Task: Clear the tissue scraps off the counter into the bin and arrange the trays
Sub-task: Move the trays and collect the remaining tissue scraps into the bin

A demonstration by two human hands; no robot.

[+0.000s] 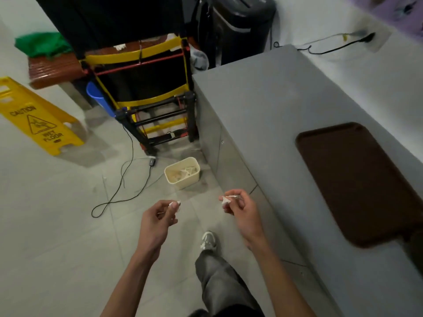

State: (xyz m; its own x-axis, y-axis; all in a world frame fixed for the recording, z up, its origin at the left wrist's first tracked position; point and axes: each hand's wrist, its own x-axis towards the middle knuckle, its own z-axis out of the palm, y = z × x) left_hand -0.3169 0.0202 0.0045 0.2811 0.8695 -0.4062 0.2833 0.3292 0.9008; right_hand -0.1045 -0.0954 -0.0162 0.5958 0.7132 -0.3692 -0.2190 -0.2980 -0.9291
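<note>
My left hand pinches a small white tissue scrap over the floor. A second white tissue scrap is pinched in my right hand, just off the counter's left edge. Both hands hover short of a cream bin that stands on the floor against the counter's side, with scraps lying inside it. On the grey counter to the right lies a dark brown tray, flat and bare.
A black and yellow cart stands beyond the bin. A yellow wet-floor sign lies at the left. A black cable loops across the tiles. My leg and shoe are below my hands.
</note>
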